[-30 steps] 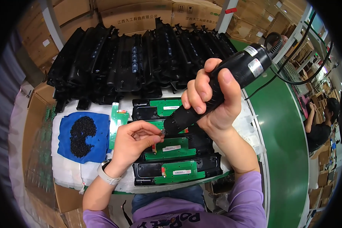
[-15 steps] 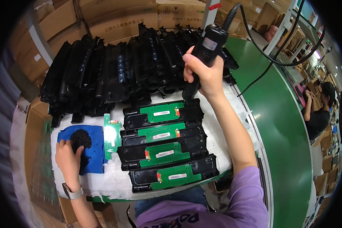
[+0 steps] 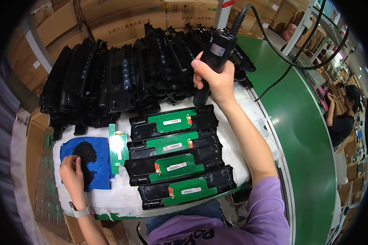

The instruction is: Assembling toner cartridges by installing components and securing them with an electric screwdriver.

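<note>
My right hand [image 3: 220, 81] is wrapped round a black corded electric screwdriver [image 3: 217, 51]. The tool's lower end points down at the upper edge of the farthest black plastic housing [image 3: 141, 127], on which a green circuit board [image 3: 161, 123] lies. Whether the tip touches is hidden. My left hand [image 3: 72, 173] is closed in a pinch over a blue cloth [image 3: 99, 151], beside a pile of small black screws [image 3: 86, 153]. What sits between its fingertips is too small to make out. Several such housings with boards lie in a column nearer to me.
A loose green circuit board [image 3: 113, 157] lies between cloth and housings. Behind stands a heap of black plastic housings [image 3: 118, 96], backed by cardboard boxes [image 3: 122, 24]. The tool's cable [image 3: 270, 49] loops to the right, over a green surface [image 3: 298, 134]. Another person [image 3: 342, 118] is at far right.
My left hand's fingers have gone from spread at the screw pile to pinched together. My right hand and the screwdriver have shifted slightly left and down in the view.
</note>
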Demonstrator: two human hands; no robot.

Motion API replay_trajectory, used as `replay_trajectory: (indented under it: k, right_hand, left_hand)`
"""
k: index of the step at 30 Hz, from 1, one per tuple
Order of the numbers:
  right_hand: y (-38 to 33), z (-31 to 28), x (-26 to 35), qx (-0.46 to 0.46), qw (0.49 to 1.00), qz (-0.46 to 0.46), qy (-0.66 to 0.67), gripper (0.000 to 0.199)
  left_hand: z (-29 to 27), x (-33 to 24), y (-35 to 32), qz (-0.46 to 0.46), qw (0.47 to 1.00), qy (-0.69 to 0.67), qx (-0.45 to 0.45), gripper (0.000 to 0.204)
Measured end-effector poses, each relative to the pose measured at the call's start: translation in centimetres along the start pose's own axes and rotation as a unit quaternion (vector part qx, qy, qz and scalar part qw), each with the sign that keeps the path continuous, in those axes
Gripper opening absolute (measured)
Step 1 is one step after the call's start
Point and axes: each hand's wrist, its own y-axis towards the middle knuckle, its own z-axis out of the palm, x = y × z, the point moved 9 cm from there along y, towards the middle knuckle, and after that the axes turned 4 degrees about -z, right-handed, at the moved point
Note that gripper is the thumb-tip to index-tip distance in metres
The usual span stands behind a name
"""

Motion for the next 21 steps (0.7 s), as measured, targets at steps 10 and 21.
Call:
replay_trajectory:
  k: [10, 21]
  right_hand:
    - [0.3, 0.4, -1.5, 0.021, 1.0, 0.015, 0.002, 0.019]
    - [-0.9, 2.6, 1.0, 0.066, 0.997, 0.0, -0.028, 0.016]
  left_hand:
    - [1.0, -0.1, 1.1, -0.008, 1.0, -0.026, 0.005, 0.014]
    - [6.6, -6.9, 0.4, -0.128, 0.84, -0.462, 0.254, 0.022]
